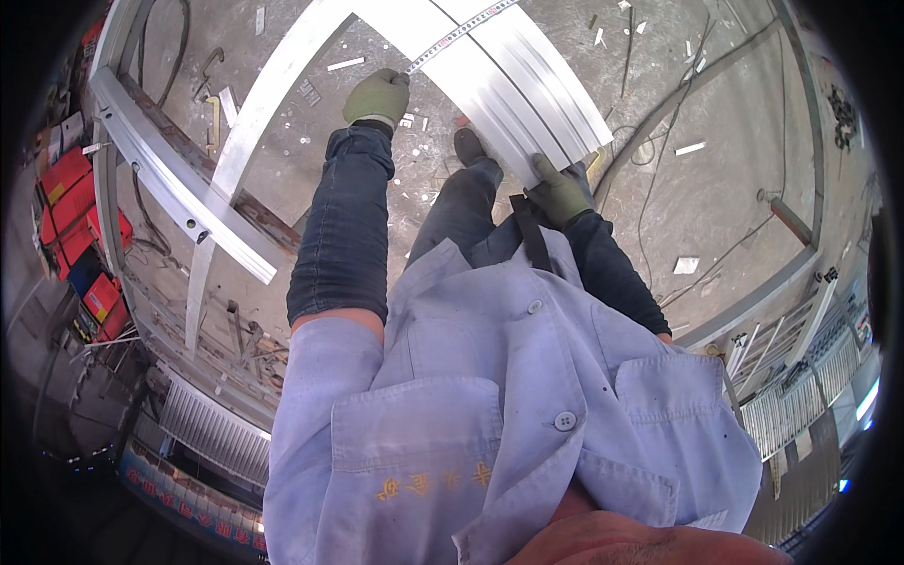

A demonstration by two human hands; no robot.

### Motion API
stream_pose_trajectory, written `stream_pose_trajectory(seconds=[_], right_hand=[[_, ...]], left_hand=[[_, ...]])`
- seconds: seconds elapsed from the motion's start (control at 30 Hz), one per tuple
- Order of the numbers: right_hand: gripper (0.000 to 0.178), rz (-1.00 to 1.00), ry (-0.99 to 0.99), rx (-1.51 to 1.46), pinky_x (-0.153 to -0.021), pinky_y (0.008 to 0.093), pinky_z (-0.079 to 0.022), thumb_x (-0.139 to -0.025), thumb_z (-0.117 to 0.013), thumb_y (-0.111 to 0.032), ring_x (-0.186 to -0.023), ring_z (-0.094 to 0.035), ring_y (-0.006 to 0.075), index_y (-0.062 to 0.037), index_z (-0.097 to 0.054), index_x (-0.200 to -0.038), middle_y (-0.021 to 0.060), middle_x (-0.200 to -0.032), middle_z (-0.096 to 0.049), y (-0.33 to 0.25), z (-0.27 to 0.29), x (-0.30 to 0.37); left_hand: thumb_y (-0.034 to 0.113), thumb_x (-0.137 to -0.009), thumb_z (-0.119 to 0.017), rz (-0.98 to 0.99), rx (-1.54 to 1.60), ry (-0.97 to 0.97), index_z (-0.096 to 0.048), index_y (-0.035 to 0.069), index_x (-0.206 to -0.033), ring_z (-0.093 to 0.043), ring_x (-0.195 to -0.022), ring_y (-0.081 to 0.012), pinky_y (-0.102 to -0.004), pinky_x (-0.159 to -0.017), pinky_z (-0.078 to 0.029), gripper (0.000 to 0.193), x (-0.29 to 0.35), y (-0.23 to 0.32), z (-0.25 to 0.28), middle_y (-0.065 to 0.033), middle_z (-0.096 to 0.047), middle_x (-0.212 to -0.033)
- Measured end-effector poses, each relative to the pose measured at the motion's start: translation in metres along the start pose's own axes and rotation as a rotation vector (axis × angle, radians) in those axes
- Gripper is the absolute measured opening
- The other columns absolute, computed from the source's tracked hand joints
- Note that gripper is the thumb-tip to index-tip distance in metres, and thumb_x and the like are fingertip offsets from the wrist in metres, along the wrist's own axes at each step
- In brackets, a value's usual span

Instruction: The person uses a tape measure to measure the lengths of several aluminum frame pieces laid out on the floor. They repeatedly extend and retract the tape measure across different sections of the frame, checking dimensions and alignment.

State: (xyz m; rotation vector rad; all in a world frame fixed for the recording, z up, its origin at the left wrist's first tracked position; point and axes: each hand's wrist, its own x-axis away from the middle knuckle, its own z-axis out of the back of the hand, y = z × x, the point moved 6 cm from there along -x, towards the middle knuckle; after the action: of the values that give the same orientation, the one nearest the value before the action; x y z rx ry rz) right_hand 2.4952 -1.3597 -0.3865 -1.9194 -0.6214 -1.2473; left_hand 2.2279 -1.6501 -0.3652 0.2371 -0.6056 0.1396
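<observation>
My left hand [379,97], in a green work glove, is closed in a fist at the near end of a tape measure's blade [450,40]. The blade runs across white metal panels [527,104] toward the upper edge of the picture. Those panels are long, ribbed and split by a dark seam. Gripping their near right end is my right hand [560,196], also gloved, with the thumb on top and the other fingers mostly hidden beneath. A black strap [532,235] hangs beside that hand, close to my jacket.
A pale metal strip [268,99] slants down the left, crossing a metal rail with holes [169,179]. Red boxes [71,202] stand beyond the frame at far left. Offcuts, cables and a clamp [213,127] lie on the concrete floor [697,179]. A metal frame edges the right side.
</observation>
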Motion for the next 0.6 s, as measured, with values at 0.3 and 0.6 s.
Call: stream_pose_trajectory(seconds=[0.3,0.6], right_hand=[[0.061,0.012,-0.039,0.023,-0.095,0.0414,-0.055,-0.097,-0.080,-0.043,-0.117,-0.063,0.0236,-0.0095,-0.058,-0.143,0.0074,-0.129,-0.064,0.006,0.003,-0.008],[0.049,0.038,-0.012,-0.100,-0.080,0.0429,-0.059,-0.099,-0.079,-0.022,-0.110,-0.067,0.0251,-0.0119,-0.053,-0.139,0.0089,-0.126,-0.065,0.003,0.002,-0.008]], left_hand=[[0.049,-0.103,-0.056,0.016,0.004,-0.022,-0.078,0.021,-0.124,-0.074,-0.111,-0.0367,-0.0502,-0.095,-0.057,0.041,-0.002,0.000,0.001,-0.0127,-0.079,-0.116],[0.049,-0.103,-0.057,-0.005,0.001,0.000,-0.078,0.021,-0.124,-0.074,-0.110,-0.0366,-0.0499,-0.093,-0.057,0.041,-0.008,-0.003,0.001,-0.0125,-0.079,-0.116]])
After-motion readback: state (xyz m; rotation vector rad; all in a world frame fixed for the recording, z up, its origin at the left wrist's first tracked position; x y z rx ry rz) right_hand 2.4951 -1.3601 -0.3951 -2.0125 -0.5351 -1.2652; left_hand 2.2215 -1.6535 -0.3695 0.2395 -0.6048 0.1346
